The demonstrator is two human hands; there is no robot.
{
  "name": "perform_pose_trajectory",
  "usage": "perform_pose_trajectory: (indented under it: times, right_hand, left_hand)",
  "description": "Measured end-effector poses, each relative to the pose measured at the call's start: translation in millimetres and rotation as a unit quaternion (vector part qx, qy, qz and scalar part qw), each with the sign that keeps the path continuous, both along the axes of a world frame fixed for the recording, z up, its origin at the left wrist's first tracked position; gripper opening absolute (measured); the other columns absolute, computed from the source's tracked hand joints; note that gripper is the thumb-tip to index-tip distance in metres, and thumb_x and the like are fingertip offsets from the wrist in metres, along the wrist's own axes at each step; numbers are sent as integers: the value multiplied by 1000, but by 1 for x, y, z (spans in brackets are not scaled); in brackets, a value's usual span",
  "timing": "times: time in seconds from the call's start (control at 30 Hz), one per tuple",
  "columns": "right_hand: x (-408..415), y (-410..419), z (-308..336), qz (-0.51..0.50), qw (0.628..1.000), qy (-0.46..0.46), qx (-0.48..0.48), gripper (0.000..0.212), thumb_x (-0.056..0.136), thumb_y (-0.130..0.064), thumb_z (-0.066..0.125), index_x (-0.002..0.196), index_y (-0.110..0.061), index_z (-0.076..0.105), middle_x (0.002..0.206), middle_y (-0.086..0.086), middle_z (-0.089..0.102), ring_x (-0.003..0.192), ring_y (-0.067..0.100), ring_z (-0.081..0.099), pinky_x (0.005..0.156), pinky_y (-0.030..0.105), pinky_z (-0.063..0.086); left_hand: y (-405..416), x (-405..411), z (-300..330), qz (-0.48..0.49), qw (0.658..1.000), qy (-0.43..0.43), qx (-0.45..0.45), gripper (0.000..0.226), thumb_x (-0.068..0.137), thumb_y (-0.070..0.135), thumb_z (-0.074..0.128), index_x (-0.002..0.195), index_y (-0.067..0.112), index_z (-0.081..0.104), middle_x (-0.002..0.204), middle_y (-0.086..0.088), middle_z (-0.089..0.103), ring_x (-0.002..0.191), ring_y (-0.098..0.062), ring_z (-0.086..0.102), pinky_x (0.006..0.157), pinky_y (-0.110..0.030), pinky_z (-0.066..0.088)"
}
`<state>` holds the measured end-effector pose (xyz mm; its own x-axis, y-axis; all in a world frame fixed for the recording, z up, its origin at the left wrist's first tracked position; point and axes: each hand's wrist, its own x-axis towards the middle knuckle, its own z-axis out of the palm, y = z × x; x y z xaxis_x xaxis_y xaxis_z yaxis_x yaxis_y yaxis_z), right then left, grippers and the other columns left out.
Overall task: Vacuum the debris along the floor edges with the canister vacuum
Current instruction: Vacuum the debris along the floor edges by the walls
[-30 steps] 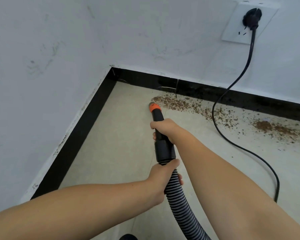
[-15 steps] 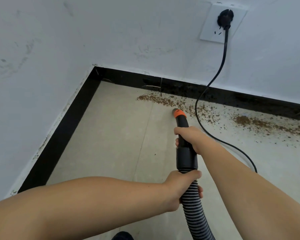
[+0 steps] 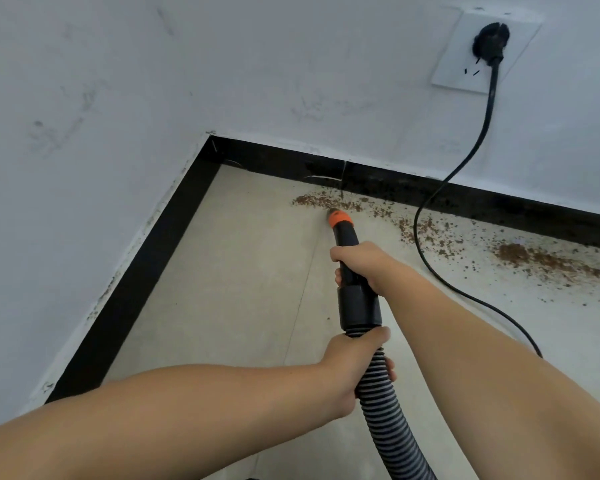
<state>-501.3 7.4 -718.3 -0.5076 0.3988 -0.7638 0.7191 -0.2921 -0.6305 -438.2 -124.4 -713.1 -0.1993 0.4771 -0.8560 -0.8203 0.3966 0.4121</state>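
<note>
White walls (image 3: pixel 222 64) meet tiled floor (image 3: pixel 239 289) at black skirting (image 3: pixel 136 271). Debris (image 3: pixel 326 201) lines far edge. Hose (image 3: pixel 392 420): left hand (image 3: pixel 352 363) grips it; right hand (image 3: pixel 364 268) grips nozzle (image 3: pixel 342 225), tip at debris. Mid-sweep; next probably rightward along skirting, cord (image 3: pixel 426 251) crosses path. Open floor left.

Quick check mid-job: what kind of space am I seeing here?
Probably a bare indoor room corner, perhaps unfurnished: white scuffed walls meet above a black baseboard, pale floor tiles carry brown debris, and a power cord runs from a wall outlet.
</note>
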Motion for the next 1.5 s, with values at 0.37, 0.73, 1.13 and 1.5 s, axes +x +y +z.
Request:
perform_pose_trajectory:
  times: [0.37, 0.73, 1.13, 1.5]
  right_hand:
    - [-61, -28, -3, 76, 997, 28, -9, 20, 84, -7, 60, 99, -5, 48, 65, 11, 60, 44, 18, 58, 44, 24, 50]
    - [-22, 2, -9, -13, 1000, 13, 7, 27, 83, -8, 59, 108, -3, 48, 59, 10, 59, 38, 16, 58, 46, 25, 50]
    - [28, 58, -7, -111, 993, -14, 25, 16, 84, -8, 61, 91, -7, 46, 54, 10, 58, 39, 19, 56, 53, 31, 52]
    - [-14, 20, -11, -22, 1000, 3, 14, 16, 84, -8, 59, 94, -6, 47, 62, 11, 58, 40, 17, 57, 45, 24, 49]
  left_hand:
    - [-15, -43, 1, 82, 996, 27, -22, 19, 87, 22, 66, 93, 6, 58, 56, -5, 64, 52, -20, 62, 59, -30, 54]
    - [-1, -26, 3, -9, 1000, 8, -12, 19, 89, 21, 65, 94, 5, 55, 65, -9, 62, 55, -21, 61, 60, -30, 55]
    - [42, 0, 7, -69, 997, 2, 17, 17, 88, 21, 65, 90, 8, 54, 64, -8, 62, 50, -18, 60, 51, -24, 52]
    - [17, -17, -5, -4, 1000, 4, -16, 18, 88, 22, 65, 91, 7, 56, 64, -7, 63, 53, -19, 61, 55, -26, 53]
